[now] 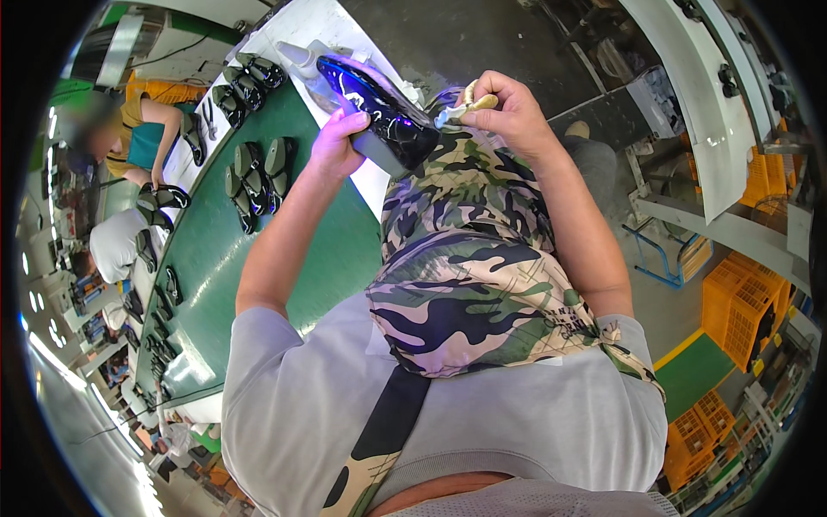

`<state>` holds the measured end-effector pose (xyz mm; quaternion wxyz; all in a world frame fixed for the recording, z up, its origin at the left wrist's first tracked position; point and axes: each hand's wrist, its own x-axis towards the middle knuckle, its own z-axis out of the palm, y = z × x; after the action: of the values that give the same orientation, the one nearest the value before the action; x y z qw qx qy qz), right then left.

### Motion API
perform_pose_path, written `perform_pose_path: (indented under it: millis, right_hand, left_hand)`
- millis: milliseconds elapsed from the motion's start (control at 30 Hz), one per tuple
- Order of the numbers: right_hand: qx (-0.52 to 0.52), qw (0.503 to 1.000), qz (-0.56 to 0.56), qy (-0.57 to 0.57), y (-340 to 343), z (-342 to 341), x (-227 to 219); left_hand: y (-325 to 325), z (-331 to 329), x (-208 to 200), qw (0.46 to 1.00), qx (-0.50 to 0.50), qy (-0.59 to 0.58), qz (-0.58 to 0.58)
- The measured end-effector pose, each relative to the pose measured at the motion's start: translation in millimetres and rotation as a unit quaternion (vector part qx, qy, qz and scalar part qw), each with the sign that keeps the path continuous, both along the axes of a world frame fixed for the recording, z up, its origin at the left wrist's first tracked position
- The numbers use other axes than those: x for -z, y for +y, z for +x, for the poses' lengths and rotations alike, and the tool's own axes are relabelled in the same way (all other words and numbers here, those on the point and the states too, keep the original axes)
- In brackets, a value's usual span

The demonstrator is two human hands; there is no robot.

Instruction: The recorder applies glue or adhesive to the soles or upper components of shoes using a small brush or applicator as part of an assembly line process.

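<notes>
In my left hand is a glossy black shoe, tilted above the white worktop, with my thumb on its side and its dark grey sole toward my palm. Bluish-purple light glints on the upper. Close to the shoe's lower right end, my right hand has its fingers closed. Pale yellow coverings or pieces show at these fingertips, along with a small bluish-white tip. What exactly the fingers pinch cannot be made out. My camouflage apron lies below both hands.
A whitish bottle lies on the white worktop. Several black shoes rest on the green table to the left. A co-worker's hand touches another shoe at the far left. Orange crates and a blue-framed stool stand to the right.
</notes>
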<state>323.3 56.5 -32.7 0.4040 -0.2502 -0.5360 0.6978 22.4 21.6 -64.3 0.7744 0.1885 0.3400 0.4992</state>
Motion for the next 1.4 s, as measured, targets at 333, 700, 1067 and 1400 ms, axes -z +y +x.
perform_pose_path:
  millis: [333, 700, 1067, 1400]
  right_hand:
    - [0.221, 0.965, -0.144, 0.014, -9, 4, 19]
    - [0.371, 0.905, -0.208, -0.017, 19, 36, 38]
    - [0.396, 0.822, -0.288, 0.289, 25, 113, 55]
    - [0.449, 0.810, -0.335, 0.174, 11, 154, 174]
  left_hand:
    - [9, 45, -14, 0.994, -0.077, 0.038, 0.069]
    - [52, 121, -58, 0.891, -0.069, 0.369, 0.256]
    - [165, 239, -189, 0.780, 0.040, 0.431, 0.452]
    - [269, 428, -463, 0.743, -0.013, 0.307, 0.595]
